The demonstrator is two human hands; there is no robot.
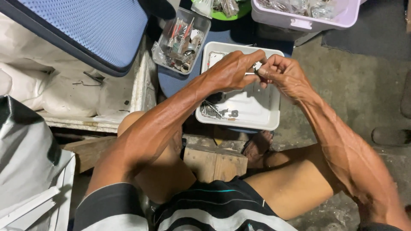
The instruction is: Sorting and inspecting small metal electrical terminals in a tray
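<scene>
Small metal part: you hold it above the white tray, between both hands.
Left hand: your fingertips are pinched on its thin pin end.
Right hand: your fingers are curled, pinching the other side.
Handling: likely light, stiff, slippery; grip at the ends.
Nearby: loose pins in the tray; clear parts box beyond.

left hand and right hand meet above the white tray; fingers pinch a small metal part between both hands | loose metal bits lie in the tray's near-left corner | clear box of parts just left of the tray; lilac bin beyond it
</scene>
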